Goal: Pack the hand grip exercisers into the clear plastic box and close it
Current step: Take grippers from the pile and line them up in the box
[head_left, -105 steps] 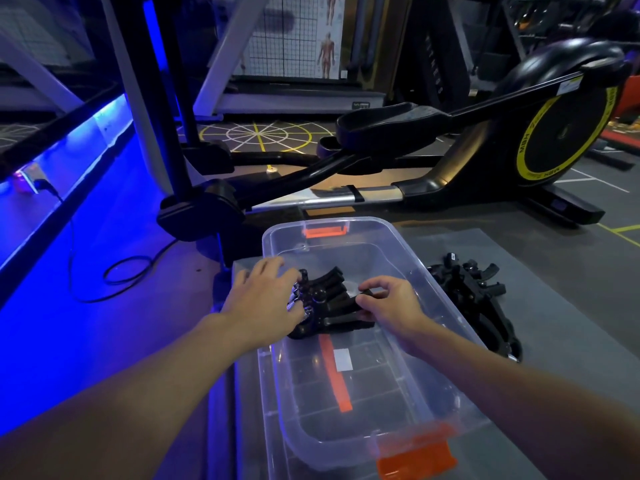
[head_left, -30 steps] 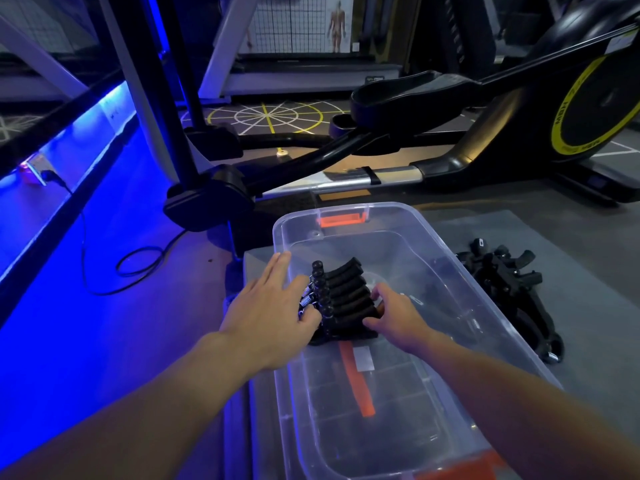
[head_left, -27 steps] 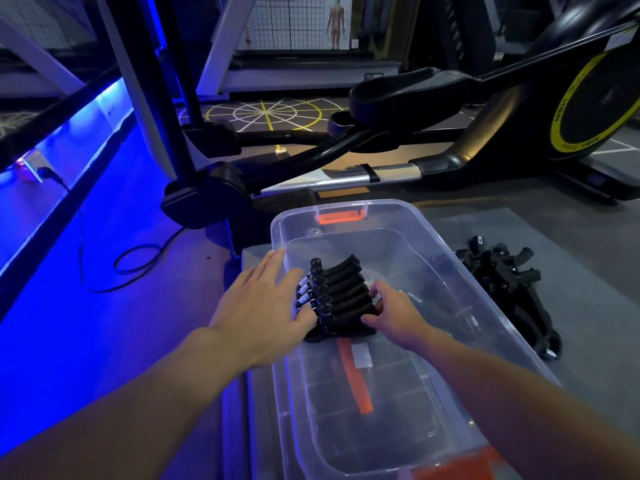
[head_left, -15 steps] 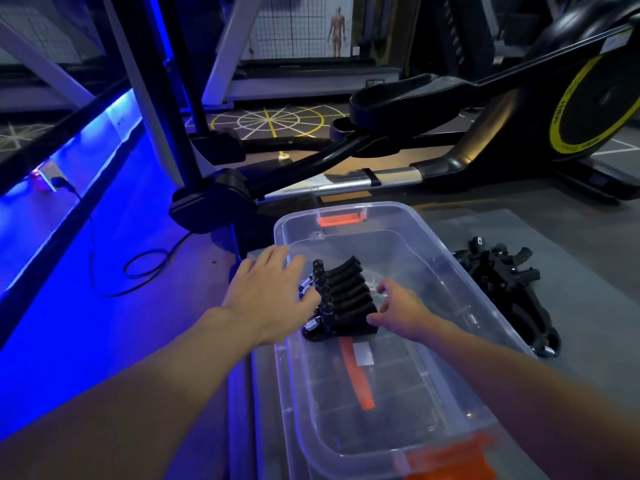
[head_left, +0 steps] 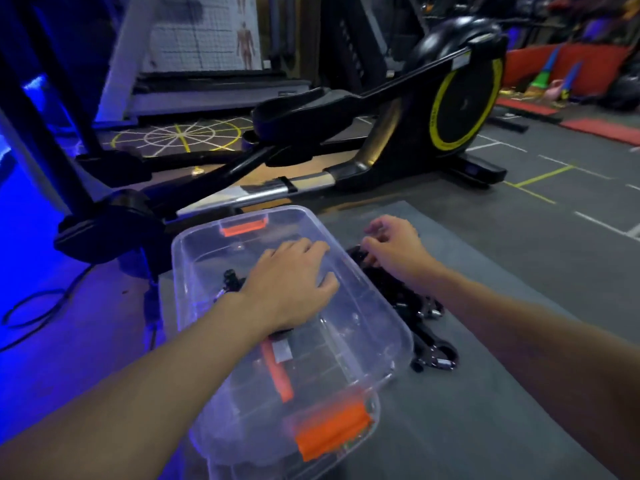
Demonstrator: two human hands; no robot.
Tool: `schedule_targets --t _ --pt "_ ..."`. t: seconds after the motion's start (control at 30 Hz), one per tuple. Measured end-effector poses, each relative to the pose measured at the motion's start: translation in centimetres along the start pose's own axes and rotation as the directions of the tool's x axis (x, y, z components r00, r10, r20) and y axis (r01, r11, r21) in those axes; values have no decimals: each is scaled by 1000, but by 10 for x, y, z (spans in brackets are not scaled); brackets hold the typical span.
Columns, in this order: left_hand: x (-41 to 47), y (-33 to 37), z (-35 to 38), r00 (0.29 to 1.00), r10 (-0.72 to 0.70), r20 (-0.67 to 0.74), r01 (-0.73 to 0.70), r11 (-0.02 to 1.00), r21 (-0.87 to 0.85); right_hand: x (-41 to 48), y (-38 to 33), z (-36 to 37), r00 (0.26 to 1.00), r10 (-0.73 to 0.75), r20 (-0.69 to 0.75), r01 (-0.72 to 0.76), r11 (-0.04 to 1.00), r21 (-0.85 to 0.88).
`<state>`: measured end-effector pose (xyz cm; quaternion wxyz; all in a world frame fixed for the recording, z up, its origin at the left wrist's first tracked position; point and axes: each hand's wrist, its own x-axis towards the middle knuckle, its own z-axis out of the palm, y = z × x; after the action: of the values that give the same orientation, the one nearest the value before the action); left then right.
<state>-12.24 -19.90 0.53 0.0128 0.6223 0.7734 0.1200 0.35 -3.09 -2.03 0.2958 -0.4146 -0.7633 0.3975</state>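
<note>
On a grey gym mat the clear plastic box (orange-latched) was set. The exercisers inside were covered by the left hand, grip wide; the right hand was curled over the loose pile just beside the box, hold not discernible.

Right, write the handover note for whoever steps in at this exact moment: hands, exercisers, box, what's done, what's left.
Left hand: open, palm down, fingers spread inside the clear box, over the batch of exercisers lying in it.
Right hand: fingers curled at the far end of the pile of exercisers, which lies on the grey mat just right of the box. The blur hides whether it grips one.
Done: one batch is in the box, and the box stands open.
Left: move the pile from the mat into the box, then close it.
</note>
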Motion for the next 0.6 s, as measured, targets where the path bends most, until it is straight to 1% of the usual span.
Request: schedule_targets --t 0.07,0.13,0.23,0.27,0.4,0.53,0.57,0.6 --pt "4 17 9 998 55 21 -55 998 6 -6 27 -24 997 72 -41 -75 995 -69" --pt "7 30 17 995 87 55 -87 996 0 -17 56 -43 989 144 -40 -149 976 -157" --pt "12 44 28 992 107 70 -107 994 5 -35 102 -70 968 245 -57 -251 917 -311" --pt "15 48 32 991 109 78 -110 994 16 -40 117 -75 959 274 -65 -280 900 -334" --pt "21 55 43 988 105 112 -113 991 67 -62 165 -73 924 372 -90 -382 890 -250" --pt "25 54 53 989 121 88 -128 988 87 -76 202 -51 891 455 -9 -447 872 -197" --pt "26 53 54 989 124 81 -131 987 91 -76 209 -46 886 463 -22 -458 869 -186" --pt "26 52 54 989 123 78 -130 987 94 -74 215 -41 886 462 -45 -461 862 -212"
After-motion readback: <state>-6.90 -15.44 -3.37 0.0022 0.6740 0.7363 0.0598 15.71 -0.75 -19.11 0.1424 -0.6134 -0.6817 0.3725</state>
